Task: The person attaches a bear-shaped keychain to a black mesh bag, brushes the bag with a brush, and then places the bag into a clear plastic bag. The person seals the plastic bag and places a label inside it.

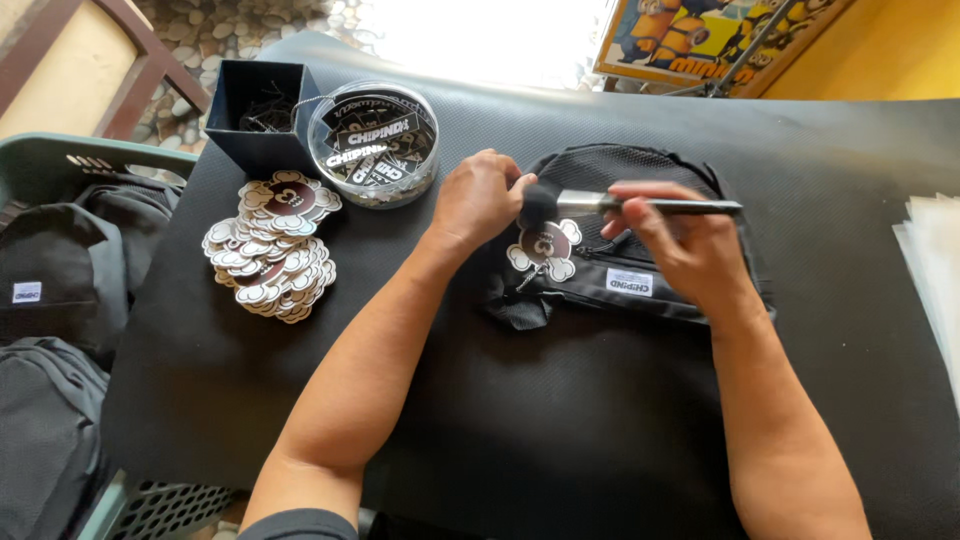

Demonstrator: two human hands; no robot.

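Both hands mid-table: left hand [480, 197] fisted on bag [640, 270], right hand [680, 245] gripping brush [640, 205].

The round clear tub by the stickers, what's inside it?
The tub holds a heap of black tags with white lettering. The lower tags and the tub's bottom are covered by those on top.

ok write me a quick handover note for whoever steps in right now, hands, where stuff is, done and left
Left hand: closed on the top of the black bag, beside the brush head.
Right hand: holds a metal-handled brush over the bag.
Cloud-shaped tag: lies on the bag, chain attached; whether fastened cannot be told.
Spare tags: piled to the left, near the round clear tub and dark box.
More black bags: in the crate far left.
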